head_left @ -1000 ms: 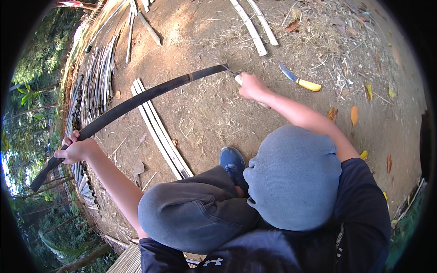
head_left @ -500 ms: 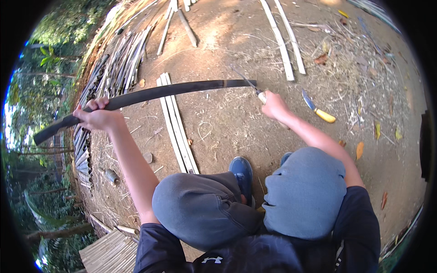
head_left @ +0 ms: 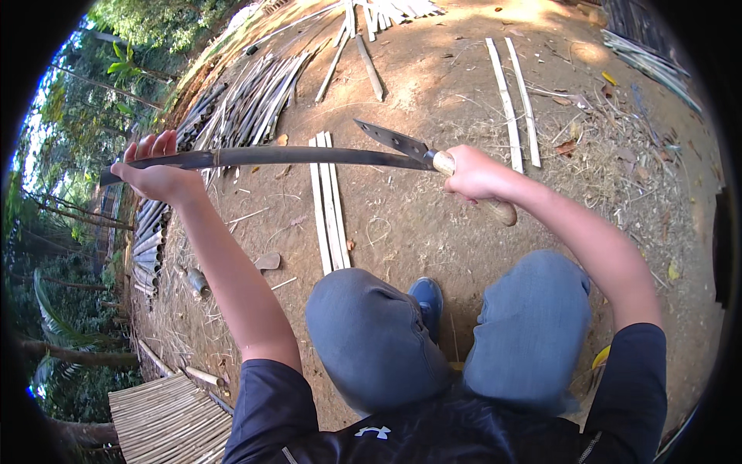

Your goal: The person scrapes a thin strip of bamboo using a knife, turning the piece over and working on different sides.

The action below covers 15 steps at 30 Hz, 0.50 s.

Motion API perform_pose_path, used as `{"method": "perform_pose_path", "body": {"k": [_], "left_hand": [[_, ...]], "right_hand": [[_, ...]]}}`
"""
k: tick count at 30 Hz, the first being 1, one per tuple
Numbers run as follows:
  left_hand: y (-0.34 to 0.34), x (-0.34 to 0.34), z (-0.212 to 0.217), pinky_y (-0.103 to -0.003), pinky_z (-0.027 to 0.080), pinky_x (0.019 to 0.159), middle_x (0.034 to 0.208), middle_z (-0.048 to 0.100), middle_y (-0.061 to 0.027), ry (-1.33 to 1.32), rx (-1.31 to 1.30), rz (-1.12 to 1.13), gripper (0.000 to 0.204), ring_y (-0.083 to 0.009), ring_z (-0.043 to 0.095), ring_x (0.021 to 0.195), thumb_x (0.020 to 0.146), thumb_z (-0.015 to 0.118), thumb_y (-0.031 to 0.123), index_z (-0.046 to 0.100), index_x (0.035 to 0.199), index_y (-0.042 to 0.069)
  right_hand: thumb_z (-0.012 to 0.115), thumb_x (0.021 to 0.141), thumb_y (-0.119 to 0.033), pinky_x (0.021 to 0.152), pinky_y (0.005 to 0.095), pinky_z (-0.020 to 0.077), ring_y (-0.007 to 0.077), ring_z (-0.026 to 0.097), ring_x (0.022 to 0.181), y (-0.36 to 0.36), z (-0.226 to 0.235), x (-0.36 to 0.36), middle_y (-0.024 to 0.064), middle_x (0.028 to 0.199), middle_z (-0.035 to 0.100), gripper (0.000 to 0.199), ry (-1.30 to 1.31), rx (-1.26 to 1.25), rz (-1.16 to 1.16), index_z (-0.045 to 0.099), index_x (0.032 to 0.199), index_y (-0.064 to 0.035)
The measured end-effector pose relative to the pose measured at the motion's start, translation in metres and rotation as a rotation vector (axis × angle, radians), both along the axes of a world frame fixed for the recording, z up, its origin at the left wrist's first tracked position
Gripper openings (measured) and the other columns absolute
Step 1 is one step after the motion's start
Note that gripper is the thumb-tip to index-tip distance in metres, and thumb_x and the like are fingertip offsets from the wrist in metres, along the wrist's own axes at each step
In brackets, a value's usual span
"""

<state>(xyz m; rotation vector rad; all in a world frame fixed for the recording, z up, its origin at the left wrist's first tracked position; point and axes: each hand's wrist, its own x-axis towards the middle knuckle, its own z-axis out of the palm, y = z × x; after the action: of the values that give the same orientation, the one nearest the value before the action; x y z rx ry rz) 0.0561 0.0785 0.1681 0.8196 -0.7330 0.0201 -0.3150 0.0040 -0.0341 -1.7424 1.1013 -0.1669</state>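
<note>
The long dark bamboo strip (head_left: 294, 157) lies sideways between both hands. The left hand (head_left: 158, 176) grips its far end loosely; the right hand (head_left: 475, 174) squeezes a pale-handled knife (head_left: 402, 142) at its near end.

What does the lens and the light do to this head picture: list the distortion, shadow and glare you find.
Head view: fisheye bends the long dark strip held by the left hand into an arc, and a black rim rings the frame; low sun burns out the dirt ground at the top; the knife in the right hand is sharp, not blurred.
</note>
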Motion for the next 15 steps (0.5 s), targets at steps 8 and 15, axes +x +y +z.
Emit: {"method": "perform_pose_path", "body": {"k": [8,15], "left_hand": [[0.017,-0.021,0.035,-0.03,0.039,0.042,0.057,0.044,0.0013,-0.103,-0.118,-0.272,0.068,-0.0131,0.042,0.042,0.088,0.037,0.083,0.049,0.088,0.016],[-0.011,-0.063,-0.01,-0.032,0.042,0.043,0.054,0.04,0.0005,-0.003,-0.212,-0.215,0.066,-0.0151,0.043,0.041,0.094,0.034,0.079,0.046,0.084,0.014]], "right_hand": [[0.065,0.081,-0.001,0.046,0.0325,0.047,0.015,0.058,0.05,0.019,0.059,0.007,0.0069,0.068,0.061,0.016,0.008,-0.172,-0.019,0.058,0.095,-0.001],[0.065,0.081,-0.004,0.053,0.0349,0.05,0.0188,0.063,0.056,0.021,0.075,0.007,0.0087,0.069,0.062,0.017,-0.098,-0.316,-0.119,0.057,0.096,-0.001]]}}
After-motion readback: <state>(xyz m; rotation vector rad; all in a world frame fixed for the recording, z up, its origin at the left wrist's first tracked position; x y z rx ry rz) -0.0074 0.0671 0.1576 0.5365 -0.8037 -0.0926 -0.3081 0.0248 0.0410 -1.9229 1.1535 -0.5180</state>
